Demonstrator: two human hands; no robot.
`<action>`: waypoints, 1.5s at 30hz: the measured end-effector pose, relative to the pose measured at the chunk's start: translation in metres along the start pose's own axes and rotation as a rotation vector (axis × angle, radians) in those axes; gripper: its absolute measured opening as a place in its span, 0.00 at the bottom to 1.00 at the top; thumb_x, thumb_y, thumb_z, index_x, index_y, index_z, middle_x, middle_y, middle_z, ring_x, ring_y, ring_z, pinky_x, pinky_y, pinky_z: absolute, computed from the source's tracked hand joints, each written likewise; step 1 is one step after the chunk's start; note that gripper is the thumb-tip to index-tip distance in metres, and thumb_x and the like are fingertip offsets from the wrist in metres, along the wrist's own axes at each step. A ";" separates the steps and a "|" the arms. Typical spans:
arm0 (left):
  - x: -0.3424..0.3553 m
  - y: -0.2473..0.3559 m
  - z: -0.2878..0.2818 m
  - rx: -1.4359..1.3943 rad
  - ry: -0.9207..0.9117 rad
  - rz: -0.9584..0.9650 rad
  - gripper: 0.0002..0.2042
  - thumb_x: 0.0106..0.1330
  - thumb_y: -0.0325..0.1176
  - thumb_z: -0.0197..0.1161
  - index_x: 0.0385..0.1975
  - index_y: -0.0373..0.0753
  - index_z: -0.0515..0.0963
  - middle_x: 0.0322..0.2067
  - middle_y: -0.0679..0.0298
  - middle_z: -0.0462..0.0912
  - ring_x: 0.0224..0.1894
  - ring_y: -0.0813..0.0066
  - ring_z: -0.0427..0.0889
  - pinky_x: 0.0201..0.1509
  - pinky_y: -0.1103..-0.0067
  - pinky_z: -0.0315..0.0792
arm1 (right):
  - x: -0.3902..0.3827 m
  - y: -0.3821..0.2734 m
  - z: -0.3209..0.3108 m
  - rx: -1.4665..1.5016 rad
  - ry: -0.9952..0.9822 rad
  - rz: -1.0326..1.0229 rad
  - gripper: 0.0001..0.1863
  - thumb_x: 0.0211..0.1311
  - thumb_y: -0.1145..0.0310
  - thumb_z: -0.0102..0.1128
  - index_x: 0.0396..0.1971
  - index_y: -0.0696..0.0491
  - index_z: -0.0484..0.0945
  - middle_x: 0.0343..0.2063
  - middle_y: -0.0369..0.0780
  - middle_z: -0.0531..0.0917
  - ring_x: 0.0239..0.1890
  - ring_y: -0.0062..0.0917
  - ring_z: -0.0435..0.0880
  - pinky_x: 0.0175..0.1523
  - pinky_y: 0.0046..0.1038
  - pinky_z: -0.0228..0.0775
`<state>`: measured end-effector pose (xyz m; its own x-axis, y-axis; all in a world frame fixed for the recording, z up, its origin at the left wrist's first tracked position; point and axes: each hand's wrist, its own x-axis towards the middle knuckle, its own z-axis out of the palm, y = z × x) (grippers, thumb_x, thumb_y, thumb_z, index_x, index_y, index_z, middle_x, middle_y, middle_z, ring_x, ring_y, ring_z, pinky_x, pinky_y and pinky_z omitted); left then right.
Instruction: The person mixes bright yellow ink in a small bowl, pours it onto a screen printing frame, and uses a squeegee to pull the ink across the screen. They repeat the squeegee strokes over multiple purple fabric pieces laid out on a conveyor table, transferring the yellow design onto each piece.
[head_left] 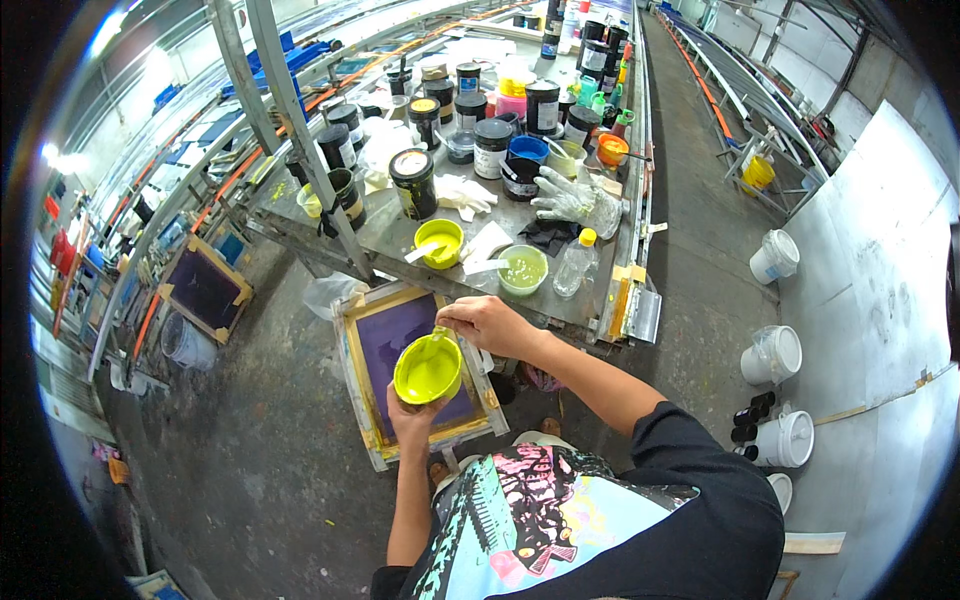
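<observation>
My left hand (pixel 413 421) is wrapped round the underside of a small bowl of yellow-green ink (pixel 424 375), held above a wood-edged printing screen (pixel 362 415) with purple mesh. Pinched in my right hand (pixel 490 325) is a short ink-smeared spatula (pixel 437 337), its lower end down inside the bowl. Beyond my hands, on the table, stands a second yellow bowl (pixel 451 231) with a white spatula in it. Beside that sits a bowl of pale green liquid (pixel 523 270), also with a white spatula, and a clear bottle (pixel 574 265) with a yellow cap.
Several black ink jars (pixel 412 183) crowd the metal table (pixel 385 243), among crumpled white gloves (pixel 580 203) and an orange pot (pixel 612 150). A metal post (pixel 318 160) rises at the table's left corner. White buckets (pixel 775 257) line the right wall. Another screen (pixel 207 288) leans at left.
</observation>
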<state>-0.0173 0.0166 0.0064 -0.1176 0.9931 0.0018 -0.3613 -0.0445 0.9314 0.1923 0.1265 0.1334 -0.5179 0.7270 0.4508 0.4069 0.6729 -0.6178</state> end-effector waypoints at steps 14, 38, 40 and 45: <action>0.000 -0.007 -0.004 0.022 0.050 -0.003 0.36 0.49 0.15 0.80 0.59 0.40 0.71 0.55 0.64 0.80 0.58 0.68 0.82 0.62 0.69 0.79 | -0.005 -0.006 -0.003 -0.024 0.025 -0.002 0.09 0.66 0.72 0.66 0.42 0.59 0.85 0.37 0.48 0.89 0.39 0.43 0.89 0.45 0.38 0.80; -0.004 -0.011 -0.004 0.015 0.059 -0.005 0.35 0.51 0.17 0.80 0.60 0.39 0.71 0.56 0.63 0.80 0.58 0.69 0.81 0.63 0.71 0.78 | -0.008 -0.001 0.018 -0.011 0.065 -0.013 0.11 0.65 0.73 0.68 0.46 0.59 0.85 0.37 0.46 0.89 0.38 0.41 0.89 0.45 0.35 0.81; -0.003 -0.008 -0.009 0.029 0.093 0.004 0.35 0.51 0.18 0.80 0.60 0.38 0.71 0.56 0.63 0.80 0.57 0.69 0.82 0.63 0.71 0.78 | -0.004 -0.007 0.013 -0.018 -0.008 0.035 0.10 0.65 0.73 0.68 0.45 0.59 0.86 0.37 0.46 0.89 0.39 0.41 0.89 0.46 0.35 0.81; 0.004 -0.034 -0.017 0.077 0.115 0.011 0.36 0.48 0.22 0.84 0.59 0.38 0.73 0.55 0.63 0.81 0.56 0.69 0.82 0.63 0.72 0.76 | -0.017 -0.013 0.034 0.180 -0.110 0.156 0.09 0.64 0.77 0.67 0.43 0.61 0.86 0.37 0.48 0.90 0.37 0.32 0.91 0.45 0.32 0.81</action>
<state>-0.0216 0.0205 -0.0315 -0.2286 0.9732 -0.0252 -0.2875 -0.0427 0.9568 0.1703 0.1011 0.1122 -0.5425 0.7940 0.2744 0.3531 0.5119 -0.7831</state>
